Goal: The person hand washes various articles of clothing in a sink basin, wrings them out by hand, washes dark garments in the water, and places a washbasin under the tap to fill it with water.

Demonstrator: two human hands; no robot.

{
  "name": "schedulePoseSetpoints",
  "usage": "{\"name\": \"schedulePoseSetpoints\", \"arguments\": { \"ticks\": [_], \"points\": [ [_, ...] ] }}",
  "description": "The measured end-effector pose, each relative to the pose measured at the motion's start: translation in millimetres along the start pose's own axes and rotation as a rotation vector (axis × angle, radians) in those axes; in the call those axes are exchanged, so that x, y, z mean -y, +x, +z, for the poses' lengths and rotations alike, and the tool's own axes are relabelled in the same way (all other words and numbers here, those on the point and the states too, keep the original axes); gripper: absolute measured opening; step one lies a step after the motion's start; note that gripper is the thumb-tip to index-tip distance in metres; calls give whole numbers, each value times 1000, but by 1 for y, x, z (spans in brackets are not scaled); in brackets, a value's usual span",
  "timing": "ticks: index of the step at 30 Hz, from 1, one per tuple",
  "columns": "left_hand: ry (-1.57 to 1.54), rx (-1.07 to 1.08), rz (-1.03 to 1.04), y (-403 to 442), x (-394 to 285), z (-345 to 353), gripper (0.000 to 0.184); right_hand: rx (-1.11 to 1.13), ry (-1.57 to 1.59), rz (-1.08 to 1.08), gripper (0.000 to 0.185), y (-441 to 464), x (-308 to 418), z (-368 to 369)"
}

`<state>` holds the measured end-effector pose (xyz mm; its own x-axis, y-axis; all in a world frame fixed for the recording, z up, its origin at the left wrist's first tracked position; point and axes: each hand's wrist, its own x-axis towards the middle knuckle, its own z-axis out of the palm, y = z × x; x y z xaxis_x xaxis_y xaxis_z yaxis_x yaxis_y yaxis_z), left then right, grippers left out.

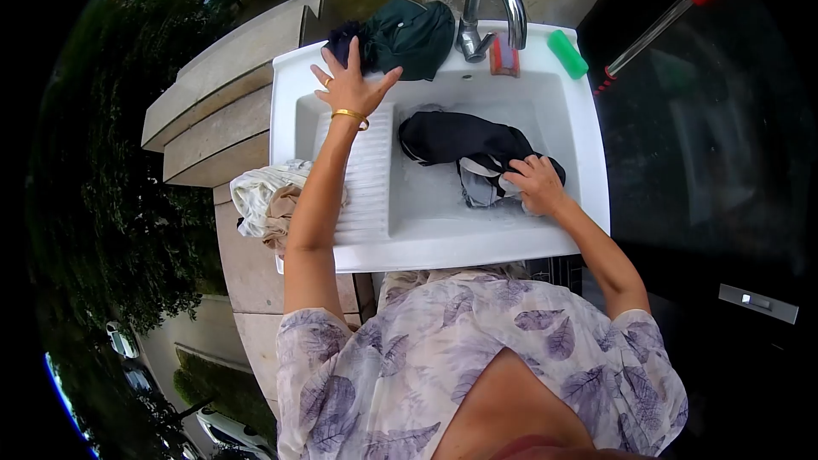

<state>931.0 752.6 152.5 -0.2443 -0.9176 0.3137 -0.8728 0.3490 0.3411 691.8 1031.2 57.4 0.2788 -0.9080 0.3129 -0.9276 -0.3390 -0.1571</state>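
A black garment (pixel 464 136) with some white and grey parts lies wet in the basin of the white laundry sink (pixel 409 255). My right hand (pixel 541 187) has its fingers curled on the garment's right end. My left hand (pixel 356 89) is stretched out with fingers spread, over the top of the ribbed washboard (pixel 362 179). It holds nothing. Just beyond it, a bundled dark green garment (pixel 413 38) rests on the sink's back rim; whether the fingertips touch a darker cloth (pixel 342 38) beside it I cannot tell.
A chrome faucet (pixel 494 4) rises at the back rim, with a red-edged soap box (pixel 504 58) and a green bottle-like object (pixel 567 54) nearby. White and beige clothes (pixel 268 200) hang over the left edge. A red-ended metal pole (pixel 652 34) leans at the right. Stone ledges (pixel 209 119) stand left.
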Motion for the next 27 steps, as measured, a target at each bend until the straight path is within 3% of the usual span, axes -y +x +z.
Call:
{"name": "schedulePoseSetpoints", "arguments": {
  "ticks": [3, 7, 11, 14, 15, 17, 20, 22, 27],
  "points": [
    [30, 108, -118, 53, -4, 32, 106, 297, -2, 6, 29, -6, 3, -9],
    [-12, 247, -281, 96, -28, 50, 116, 582, -37, -157, 16, -14, 5, -10],
    [100, 325, -298, 109, -46, 73, 112, 543, 416, 1, 14, -5, -15, -26],
    [-9, 380, -347, 114, -41, 76, 102, 124, 452, 285, 12, 39, -26, -22],
    [-40, 301, -351, 107, -48, 70, 89, 140, 512, 375, 25, 60, -30, -14],
    [-91, 291, -321, 97, -46, 72, 83, 205, 326, 450, 48, 93, -27, 20],
    [-129, 173, -191, 79, -39, 72, 73, 602, 435, 551, 66, 118, -7, 62],
    [-230, 98, -147, 58, -36, 69, 68, 695, 149, 261, 67, 103, 17, 73],
    [-284, -135, 82, -24, -37, 86, 39, 836, 213, -14, 61, 82, 43, 79]
  ]
}}
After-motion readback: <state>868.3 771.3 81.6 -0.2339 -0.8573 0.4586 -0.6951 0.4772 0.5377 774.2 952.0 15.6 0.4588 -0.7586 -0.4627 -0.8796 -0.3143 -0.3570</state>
